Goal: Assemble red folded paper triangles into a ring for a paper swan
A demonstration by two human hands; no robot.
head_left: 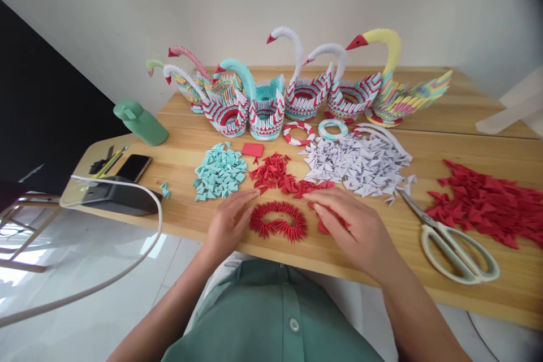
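Note:
An open, curved chain of red folded paper pieces [300,220] lies on the table before me, its gap facing my body. Just left of it is my left hand [231,220], fingers curled and drawn together; whatever they pinch is too small to make out. On the other side my right hand [354,226] closes thumb and forefinger around a small red folded paper piece, with more red pieces [323,227] under the palm. Directly beyond both hands spreads a small heap of red pieces [271,172].
Teal pieces [220,172], white pieces [360,164] and a larger red heap [487,198] surround the work. Scissors [460,249] lie at right. Several paper swans [305,96] and two rings [299,133] stand behind. A green bottle [142,121] and phone [134,168] are left.

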